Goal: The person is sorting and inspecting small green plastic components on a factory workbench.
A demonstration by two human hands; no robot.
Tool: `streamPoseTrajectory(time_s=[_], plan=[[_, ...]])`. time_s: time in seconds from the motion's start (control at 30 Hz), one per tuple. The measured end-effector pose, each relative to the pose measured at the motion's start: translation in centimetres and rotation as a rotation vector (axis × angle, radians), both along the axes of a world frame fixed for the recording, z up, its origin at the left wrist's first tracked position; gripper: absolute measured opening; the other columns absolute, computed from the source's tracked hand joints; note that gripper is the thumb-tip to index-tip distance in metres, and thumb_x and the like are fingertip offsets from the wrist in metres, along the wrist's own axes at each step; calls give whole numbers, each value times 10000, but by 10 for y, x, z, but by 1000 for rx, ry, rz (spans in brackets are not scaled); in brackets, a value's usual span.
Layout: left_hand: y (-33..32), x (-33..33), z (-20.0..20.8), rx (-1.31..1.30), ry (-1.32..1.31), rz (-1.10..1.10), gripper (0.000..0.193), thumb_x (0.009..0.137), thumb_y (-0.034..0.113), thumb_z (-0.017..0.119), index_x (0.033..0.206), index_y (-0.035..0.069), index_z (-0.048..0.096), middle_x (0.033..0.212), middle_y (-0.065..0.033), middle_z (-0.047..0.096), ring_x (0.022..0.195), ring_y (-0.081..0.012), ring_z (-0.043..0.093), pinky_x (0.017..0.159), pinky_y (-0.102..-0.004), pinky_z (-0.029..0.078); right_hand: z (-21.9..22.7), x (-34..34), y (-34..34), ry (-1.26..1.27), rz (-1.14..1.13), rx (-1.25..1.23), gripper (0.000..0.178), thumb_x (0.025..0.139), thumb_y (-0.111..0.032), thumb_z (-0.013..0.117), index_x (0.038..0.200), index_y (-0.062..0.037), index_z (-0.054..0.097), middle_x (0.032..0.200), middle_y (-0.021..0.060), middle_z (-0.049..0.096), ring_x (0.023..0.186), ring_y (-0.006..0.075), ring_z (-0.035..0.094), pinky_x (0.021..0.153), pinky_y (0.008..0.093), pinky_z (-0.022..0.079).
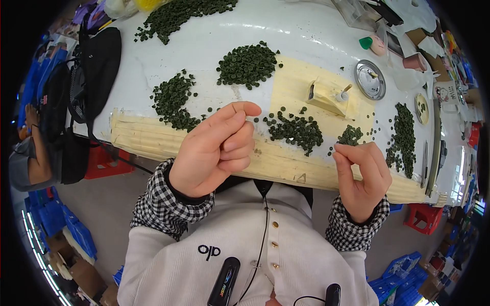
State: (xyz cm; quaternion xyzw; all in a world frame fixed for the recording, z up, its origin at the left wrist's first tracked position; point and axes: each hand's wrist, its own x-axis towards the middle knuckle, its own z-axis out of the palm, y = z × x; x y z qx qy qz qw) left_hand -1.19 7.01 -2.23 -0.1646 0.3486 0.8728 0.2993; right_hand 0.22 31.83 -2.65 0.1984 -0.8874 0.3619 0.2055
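My left hand [217,148] is raised over the table's near edge, fingers curled and thumb pressed to the forefinger. Whatever lies in that pinch is too small to make out. To its right, also above the near edge, my right hand [363,176] has thumb and forefinger tips together; I cannot tell what is between them. Between the hands lies a heap of small dark green round pieces [296,132]. A smaller cluster of green pieces [350,135] sits just beyond my right fingertips. Behind stands a yellow-taped block [332,98] with a short white cylinder and a stick on top.
More green heaps lie at left [173,101], middle back [248,65], far back [178,18] and right [402,137]. A round metal lid [369,80] is beyond the block. Tweezers [424,163] lie at right. A black bag [99,71] hangs over the left edge.
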Motion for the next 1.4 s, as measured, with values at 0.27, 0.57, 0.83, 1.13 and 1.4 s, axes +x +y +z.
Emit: streamPoseTrajectory(time_s=[0.27, 0.57, 0.83, 1.13, 1.4], plan=[[-14, 18, -8, 114, 105, -558, 265, 1018, 206, 395, 989, 26, 587, 626, 42, 368, 528, -49, 282, 469, -198, 251, 3, 2, -4, 36, 54, -22, 201, 664, 24, 770, 838, -22, 679, 666, 78, 582, 573, 209, 551, 503, 291, 420], [-14, 78, -109, -571, 411, -850, 385, 1005, 332, 452, 1022, -14, 621, 854, -38, 611, 785, -89, 531, 748, -235, 451, 2, 5, -6, 37, 70, -28, 215, 650, 34, 772, 837, -18, 680, 664, 80, 583, 571, 208, 551, 503, 291, 418], [13, 67, -124, -225, -67, -815, 359, 1002, 321, 471, 1111, 14, 620, 623, 64, 425, 528, -35, 351, 482, -195, 311, 3, 8, -7, 41, 76, -8, 221, 643, 36, 772, 836, -18, 679, 657, 78, 577, 571, 209, 548, 502, 295, 413], [18, 53, -129, -86, -120, -959, 365, 1000, 346, 470, 1122, 26, 598, 555, 97, 253, 456, -26, 196, 405, -204, 166, 2, 7, -6, 25, 51, -18, 214, 650, 38, 766, 838, -15, 679, 660, 80, 578, 570, 210, 547, 505, 291, 412], [28, 54, -122, -68, -148, -704, 399, 995, 331, 484, 1173, -20, 547, 545, 100, 249, 447, -13, 183, 400, -194, 145, -3, 3, 1, -9, 44, -35, 210, 661, 41, 761, 848, -10, 679, 673, 87, 593, 579, 212, 559, 512, 293, 427]])
